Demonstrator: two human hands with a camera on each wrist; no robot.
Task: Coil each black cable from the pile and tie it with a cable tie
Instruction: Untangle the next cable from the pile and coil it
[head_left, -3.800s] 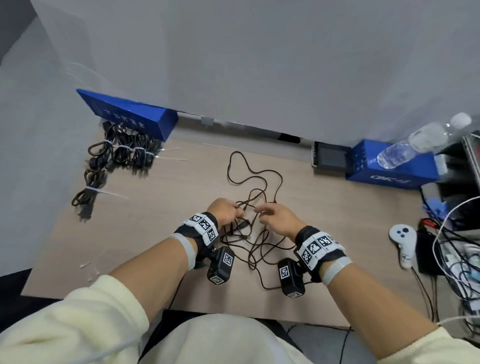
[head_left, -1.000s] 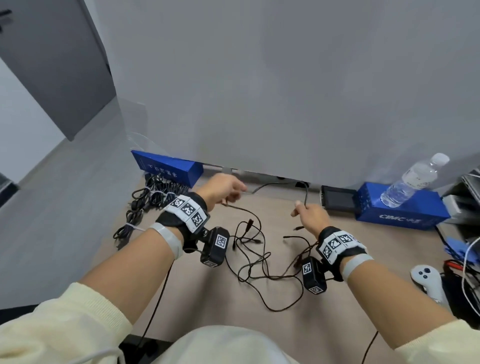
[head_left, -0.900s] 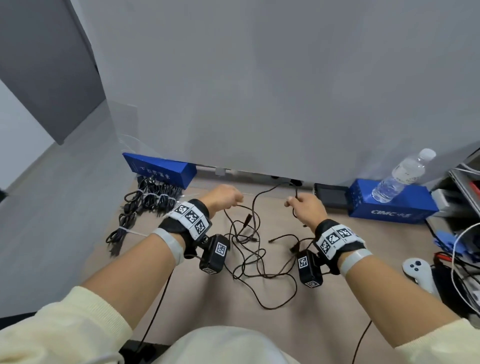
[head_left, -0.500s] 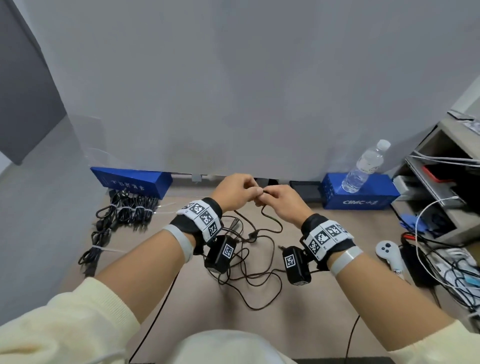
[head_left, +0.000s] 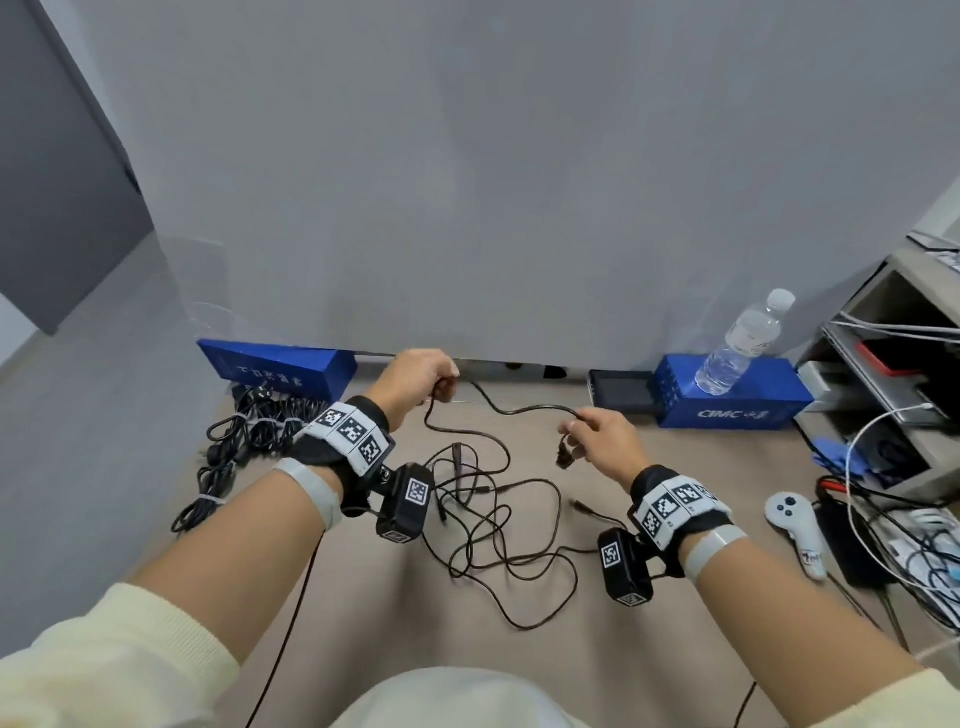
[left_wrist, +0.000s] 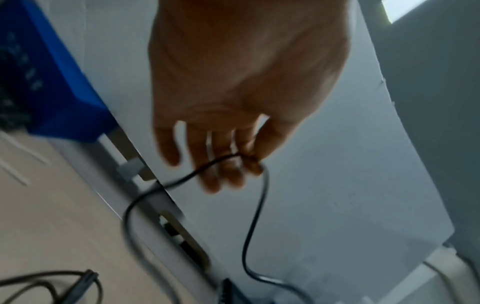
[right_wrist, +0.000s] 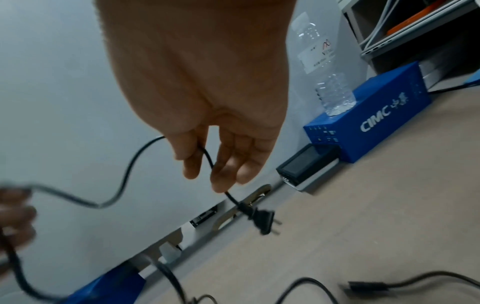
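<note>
Above the tan wooden counter (head_left: 363, 597), a thin black power cable (head_left: 524, 410) sags between both hands, its long axis running left to right. The right hand (head_left: 602, 441) pinches it just behind the two-pin plug (right_wrist: 265, 221), which dangles below that grip. The left hand (head_left: 415, 382) curls its fingers round the cable farther along, and the rest trails down into the loose tangled pile of black cables (head_left: 498, 525) between the wrists, nearer the left.

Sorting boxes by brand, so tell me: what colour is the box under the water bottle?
Blue box, white lettering; clearest in right wrist view.
</note>
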